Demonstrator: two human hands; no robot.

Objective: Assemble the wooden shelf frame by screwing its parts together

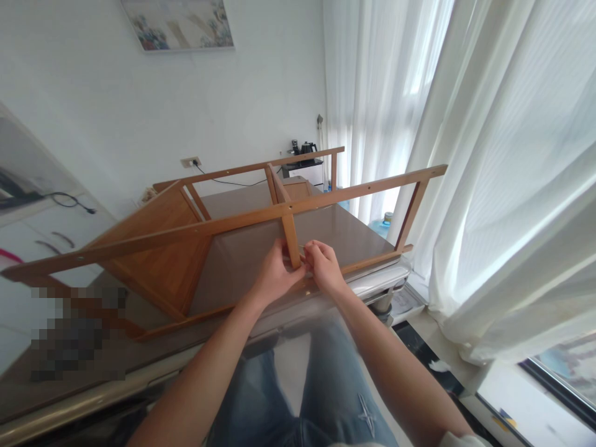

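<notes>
A wooden rack frame (237, 217) lies on its side on a grey-topped table (239, 264). My left hand (275, 273) is closed around the lower end of its middle crossbar (291, 239), with the fingers partly hidden behind the wood. Just right of that bar, my right hand (322, 264) has its fingertips pinched together near the lower rail (365, 263). A thin, small thing may be between those fingertips, but it is too small to name. A slatted wooden panel (162, 248) fills the left part of the frame.
White curtains (493, 155) hang along the right side. A black kettle (308, 148) stands on a small cabinet at the back, and a blue water bottle (382, 225) is beyond the table's right end. White cabinets (41, 239) line the left.
</notes>
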